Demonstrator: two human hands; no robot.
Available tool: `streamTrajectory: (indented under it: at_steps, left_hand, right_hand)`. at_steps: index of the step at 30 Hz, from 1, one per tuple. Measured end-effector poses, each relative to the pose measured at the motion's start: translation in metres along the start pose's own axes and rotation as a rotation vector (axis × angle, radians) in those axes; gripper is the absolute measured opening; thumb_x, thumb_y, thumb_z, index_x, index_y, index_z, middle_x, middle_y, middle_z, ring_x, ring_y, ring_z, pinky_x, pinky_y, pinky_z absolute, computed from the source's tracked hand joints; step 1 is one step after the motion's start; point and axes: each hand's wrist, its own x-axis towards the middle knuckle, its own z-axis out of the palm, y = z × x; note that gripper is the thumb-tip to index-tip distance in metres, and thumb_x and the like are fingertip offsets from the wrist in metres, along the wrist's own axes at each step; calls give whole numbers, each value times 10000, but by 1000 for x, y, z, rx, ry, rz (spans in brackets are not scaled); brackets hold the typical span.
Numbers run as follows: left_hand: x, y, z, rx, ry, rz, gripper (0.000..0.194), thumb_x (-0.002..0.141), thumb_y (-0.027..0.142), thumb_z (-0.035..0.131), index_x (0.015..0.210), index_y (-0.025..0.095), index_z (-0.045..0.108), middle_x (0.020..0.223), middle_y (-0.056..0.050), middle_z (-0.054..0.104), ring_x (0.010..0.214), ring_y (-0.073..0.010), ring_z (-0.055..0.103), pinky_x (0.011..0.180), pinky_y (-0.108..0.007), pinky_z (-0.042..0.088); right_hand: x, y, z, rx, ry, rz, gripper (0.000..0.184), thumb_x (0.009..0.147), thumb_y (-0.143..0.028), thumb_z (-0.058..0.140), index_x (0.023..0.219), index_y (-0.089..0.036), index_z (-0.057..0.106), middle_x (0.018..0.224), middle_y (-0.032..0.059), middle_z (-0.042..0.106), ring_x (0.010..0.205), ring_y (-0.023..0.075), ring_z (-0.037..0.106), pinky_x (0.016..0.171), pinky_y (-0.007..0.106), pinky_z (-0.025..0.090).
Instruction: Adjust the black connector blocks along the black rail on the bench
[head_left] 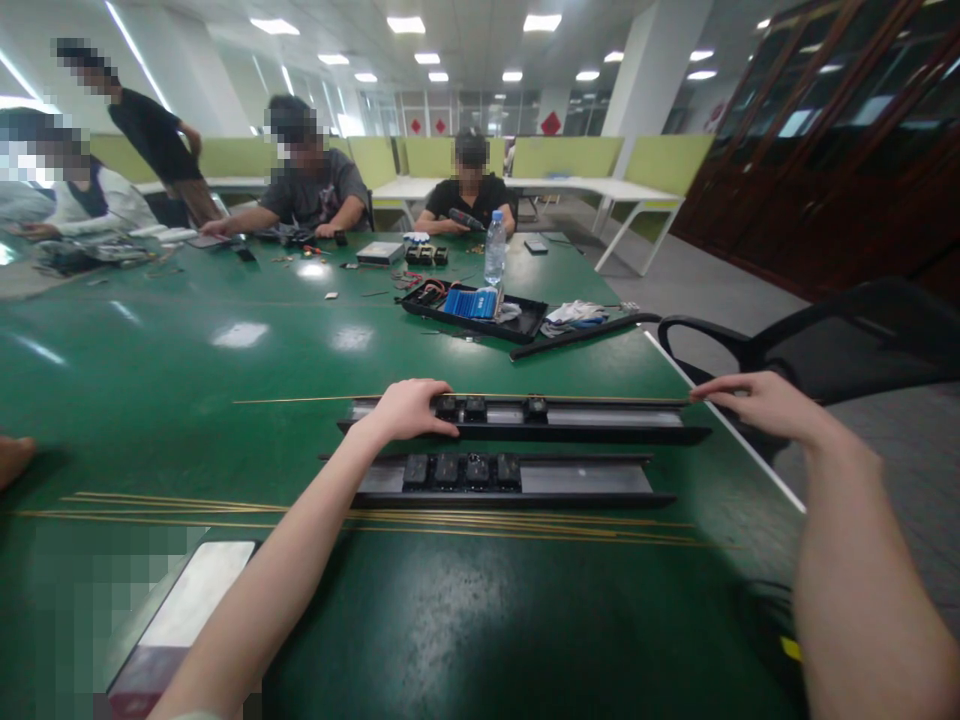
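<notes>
A long black-sided channel [615, 418] with a silvery floor lies across the table, with several small black blocks [475, 408] inside it. My left hand [409, 410] is closed across this channel near its left part, thumb on the near wall and fingertips at the far side, beside the blocks. Along the far wall runs a thin brass-coloured rod [292, 401]. At its right end my right hand [765, 400] pinches the rod between thumb and fingers, past the channel's end. Nearer to me is a second channel [592, 478], holding several black blocks [447, 470] side by side.
Several loose thin rods [525, 522] lie in front of the channels. Farther back are a black tray [517, 318] with a blue finned part [471, 302], a water bottle [495, 248], gloves [574, 318] and a black strip [581, 337]. A chair [817, 340] stands right; people sit opposite.
</notes>
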Motion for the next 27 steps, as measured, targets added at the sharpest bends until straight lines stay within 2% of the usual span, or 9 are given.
streamTrajectory:
  at_steps: [3, 6, 9, 13, 16, 18, 21, 27]
  left_hand:
    - [0, 0, 0, 2, 8, 8, 716, 686, 742, 699, 1217, 263, 667, 1206, -53, 736, 1079, -308, 683, 869, -362, 524]
    - [0, 0, 1, 4, 11, 21, 702, 692, 736, 700, 1207, 259, 668, 1191, -51, 741, 1071, -304, 687, 861, -357, 524]
    - [0, -1, 1, 4, 12, 17, 698, 691, 735, 702, 1206, 266, 665, 1176, -44, 745, 1067, -297, 688, 858, -348, 521]
    - [0, -2, 1, 4, 16, 17, 694, 687, 728, 709, 1203, 265, 668, 1183, -47, 742, 1064, -299, 688, 854, -348, 520]
    - [-1, -1, 0, 8, 10, 14, 692, 692, 723, 709, 1208, 264, 668, 1174, -47, 745, 1060, -298, 689, 854, -347, 521]
    - [-1, 0, -1, 10, 8, 13, 702, 694, 723, 708, 1219, 260, 664, 1181, -50, 743, 1067, -299, 686, 860, -348, 520]
    - [-1, 1, -2, 9, 4, 11, 712, 690, 722, 713, 1225, 255, 662, 1185, -53, 741, 1074, -300, 684, 860, -347, 521]
    - [0, -1, 0, 18, 14, 8, 700, 685, 729, 711, 1205, 262, 667, 1168, -47, 747, 1056, -295, 689, 842, -339, 520]
  right_hand:
    - [0, -16, -2, 43, -84, 36, 268, 843, -329, 617, 960, -196, 817, 1083, 120, 771, 1000, 273, 692, 938, 371, 475]
    - [0, -42, 5, 9, -6, -98, 323, 852, -402, 614, 1022, -202, 802, 1148, 104, 757, 1107, 309, 664, 1022, 417, 447]
    - [-3, -78, 25, 53, 10, -299, 385, 867, -451, 601, 1113, -209, 771, 1101, 80, 771, 1070, 294, 683, 974, 404, 500]
    - [-11, -125, 64, 126, -38, -540, 452, 922, -438, 552, 1327, -269, 662, 1170, 43, 753, 1064, 262, 690, 760, 348, 576]
    - [-17, -147, 89, 124, -78, -709, 455, 948, -390, 544, 1388, -298, 611, 1211, 33, 738, 1084, 244, 686, 855, 376, 576]
    - [-20, -155, 102, 124, -71, -790, 393, 959, -348, 536, 1326, -287, 661, 1191, 41, 745, 1071, 242, 691, 919, 395, 557]
    - [-21, -159, 116, 162, -66, -848, 318, 971, -285, 505, 1184, -263, 740, 1132, 47, 761, 1019, 229, 706, 901, 371, 554]
    - [-20, -156, 127, 221, -23, -840, 322, 963, -220, 484, 1124, -250, 762, 1037, 48, 762, 925, 204, 706, 814, 335, 549]
